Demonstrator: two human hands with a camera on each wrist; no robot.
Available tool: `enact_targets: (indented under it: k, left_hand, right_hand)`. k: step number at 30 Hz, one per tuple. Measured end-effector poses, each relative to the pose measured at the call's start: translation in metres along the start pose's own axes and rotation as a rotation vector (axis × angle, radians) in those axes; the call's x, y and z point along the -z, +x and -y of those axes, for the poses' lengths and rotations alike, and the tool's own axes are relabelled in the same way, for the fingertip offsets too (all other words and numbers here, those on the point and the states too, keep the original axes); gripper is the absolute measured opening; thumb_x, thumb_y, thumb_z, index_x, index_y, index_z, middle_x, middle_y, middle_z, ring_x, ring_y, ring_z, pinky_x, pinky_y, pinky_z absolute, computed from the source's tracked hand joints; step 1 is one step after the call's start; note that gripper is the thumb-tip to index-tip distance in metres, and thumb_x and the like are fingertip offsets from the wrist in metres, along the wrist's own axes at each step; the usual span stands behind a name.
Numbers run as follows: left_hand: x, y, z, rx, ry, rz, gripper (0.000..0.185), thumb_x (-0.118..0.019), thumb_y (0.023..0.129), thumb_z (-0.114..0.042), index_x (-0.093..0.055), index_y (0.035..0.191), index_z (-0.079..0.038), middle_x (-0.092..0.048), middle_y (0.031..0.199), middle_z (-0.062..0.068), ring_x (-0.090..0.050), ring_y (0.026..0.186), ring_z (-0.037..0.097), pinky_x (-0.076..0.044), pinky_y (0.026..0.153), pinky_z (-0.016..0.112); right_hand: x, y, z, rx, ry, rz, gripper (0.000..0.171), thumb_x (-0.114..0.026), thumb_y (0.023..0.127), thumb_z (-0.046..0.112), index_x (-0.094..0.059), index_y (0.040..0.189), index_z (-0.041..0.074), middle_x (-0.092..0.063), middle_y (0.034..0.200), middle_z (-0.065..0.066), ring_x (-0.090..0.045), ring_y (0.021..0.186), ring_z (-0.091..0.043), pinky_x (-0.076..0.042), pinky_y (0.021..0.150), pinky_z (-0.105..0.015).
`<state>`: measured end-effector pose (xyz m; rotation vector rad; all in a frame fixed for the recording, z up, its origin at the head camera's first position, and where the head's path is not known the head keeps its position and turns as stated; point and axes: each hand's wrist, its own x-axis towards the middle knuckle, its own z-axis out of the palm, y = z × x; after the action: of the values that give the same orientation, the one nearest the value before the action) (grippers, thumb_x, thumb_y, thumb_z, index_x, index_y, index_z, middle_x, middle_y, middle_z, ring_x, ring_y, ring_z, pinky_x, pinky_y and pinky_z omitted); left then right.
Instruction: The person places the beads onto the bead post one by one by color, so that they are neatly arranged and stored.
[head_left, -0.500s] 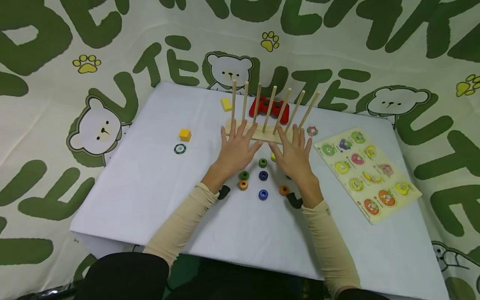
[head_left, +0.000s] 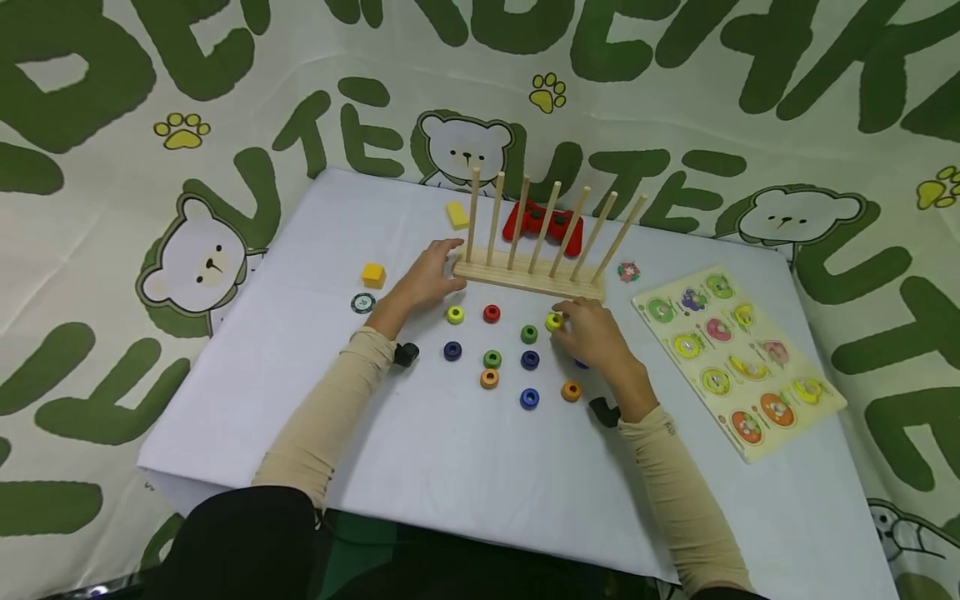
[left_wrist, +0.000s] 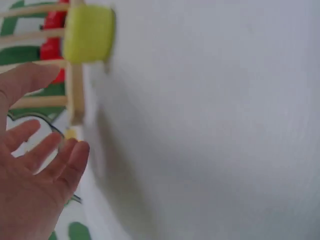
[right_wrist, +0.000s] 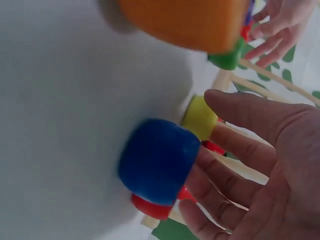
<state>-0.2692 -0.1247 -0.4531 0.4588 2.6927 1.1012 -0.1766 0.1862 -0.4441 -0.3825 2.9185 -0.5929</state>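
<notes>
My left hand point(head_left: 429, 275) hovers with loosely bent fingers by the left end of a wooden rack point(head_left: 525, 276) of upright pegs; it holds nothing. In the left wrist view a yellow-green ring point(left_wrist: 89, 34) lies beyond the thumb. My right hand point(head_left: 596, 335) is at another yellow ring point(head_left: 553, 322), in front of the rack's right half. The right wrist view has thumb and index finger on either side of that ring, its grip not closed. A blue ring point(right_wrist: 159, 161) and a red ring point(right_wrist: 151, 206) lie by the other fingers.
Several loose rings lie before the rack, among them a red ring point(head_left: 491, 314) and an orange ring point(head_left: 490, 379). Behind it is a red game controller point(head_left: 542, 225). A fruit puzzle board point(head_left: 738, 358) lies right; a yellow cube point(head_left: 373, 276) and a round chip point(head_left: 363, 303) lie left.
Both hands have drawn back from the front of the rack. The left has moved left to the rack's end; the right has come down towards the yellow ring. More rings are uncovered.
</notes>
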Motion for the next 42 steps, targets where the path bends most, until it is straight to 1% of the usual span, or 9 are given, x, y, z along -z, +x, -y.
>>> enact_targets:
  k: [3, 8, 14, 18, 21, 25, 28, 35, 42]
  left_hand:
    - [0.000, 0.008, 0.008, 0.030, 0.007, 0.044, 0.086, -0.076, 0.096, -0.013, -0.028, 0.167, -0.001, -0.035, 0.166, 0.026, -0.044, 0.147, 0.041, -0.037, 0.124, 0.051]
    - [-0.002, 0.016, 0.015, 0.044, 0.000, 0.062, 0.087, -0.077, 0.097, -0.013, -0.028, 0.168, -0.002, -0.037, 0.166, 0.024, -0.045, 0.144, 0.042, -0.040, 0.121, 0.052]
    - [-0.004, 0.018, 0.021, 0.061, -0.015, 0.049, 0.079, -0.076, 0.100, -0.014, -0.035, 0.166, -0.005, -0.047, 0.160, 0.023, -0.046, 0.141, 0.041, -0.040, 0.119, 0.052]
    - [-0.004, 0.017, 0.027, 0.065, -0.063, 0.022, 0.077, -0.078, 0.098, -0.012, -0.040, 0.164, -0.005, -0.049, 0.158, 0.024, -0.050, 0.139, 0.040, -0.041, 0.119, 0.052]
    - [-0.005, 0.019, 0.032, 0.056, -0.076, 0.013, 0.077, -0.080, 0.097, -0.013, -0.042, 0.164, -0.006, -0.049, 0.157, 0.024, -0.051, 0.137, 0.040, -0.042, 0.117, 0.052]
    - [-0.008, 0.024, 0.036, 0.025, -0.076, 0.006, 0.077, -0.082, 0.096, -0.014, -0.044, 0.162, -0.007, -0.051, 0.156, 0.025, -0.053, 0.135, 0.041, -0.044, 0.116, 0.053]
    - [-0.010, 0.025, 0.037, 0.011, -0.068, 0.007, 0.076, -0.081, 0.096, -0.016, -0.044, 0.162, -0.007, -0.053, 0.154, 0.026, -0.054, 0.134, 0.041, -0.044, 0.115, 0.054]
    - [-0.012, 0.024, 0.034, 0.030, -0.070, 0.018, 0.077, -0.081, 0.097, -0.018, -0.043, 0.163, -0.010, -0.052, 0.154, 0.025, -0.052, 0.136, 0.039, -0.042, 0.117, 0.053]
    - [-0.010, 0.023, 0.036, 0.045, -0.068, 0.005, 0.076, -0.081, 0.096, -0.020, -0.044, 0.163, -0.011, -0.052, 0.154, 0.025, -0.052, 0.136, 0.039, -0.043, 0.117, 0.053]
  right_hand:
    - [-0.004, 0.001, 0.000, 0.010, -0.018, -0.021, 0.037, -0.079, 0.095, 0.014, -0.074, 0.129, -0.001, -0.071, 0.127, -0.023, -0.062, 0.125, -0.046, -0.047, 0.108, -0.065]
    - [-0.003, 0.002, 0.002, 0.031, -0.026, -0.019, 0.032, -0.079, 0.095, 0.011, -0.075, 0.124, -0.002, -0.075, 0.119, -0.019, -0.066, 0.120, -0.042, -0.052, 0.104, -0.059]
    - [0.033, 0.006, 0.022, 0.065, 0.095, 0.003, 0.035, -0.078, 0.098, 0.012, -0.072, 0.130, -0.001, -0.074, 0.124, -0.017, -0.068, 0.109, -0.036, -0.058, 0.091, -0.049]
    - [0.072, 0.023, 0.054, 0.161, 0.154, -0.087, 0.036, -0.080, 0.097, 0.013, -0.072, 0.130, 0.000, -0.072, 0.117, -0.015, -0.064, 0.100, -0.031, -0.055, 0.081, -0.042]
    - [0.094, 0.045, 0.081, 0.255, 0.145, -0.190, 0.035, -0.080, 0.097, 0.014, -0.072, 0.129, 0.001, -0.070, 0.116, -0.014, -0.062, 0.097, -0.029, -0.053, 0.081, -0.040]
    - [0.108, 0.074, 0.111, 0.349, 0.152, -0.318, 0.036, -0.078, 0.099, 0.015, -0.071, 0.132, 0.002, -0.069, 0.125, -0.013, -0.062, 0.098, -0.028, -0.053, 0.084, -0.038]
    - [0.110, 0.091, 0.124, 0.386, 0.163, -0.389, 0.036, -0.076, 0.101, 0.016, -0.070, 0.134, 0.004, -0.068, 0.130, -0.012, -0.060, 0.092, -0.026, -0.049, 0.080, -0.035]
    - [0.106, 0.110, 0.130, 0.320, 0.163, -0.392, 0.034, -0.073, 0.103, 0.015, -0.071, 0.137, 0.009, -0.066, 0.131, -0.008, -0.059, 0.079, -0.018, -0.043, 0.060, -0.030]
    - [0.104, 0.115, 0.134, 0.280, 0.130, -0.352, 0.038, -0.068, 0.106, 0.020, -0.068, 0.143, 0.013, -0.066, 0.135, -0.007, -0.060, 0.085, -0.022, -0.045, 0.063, -0.033]
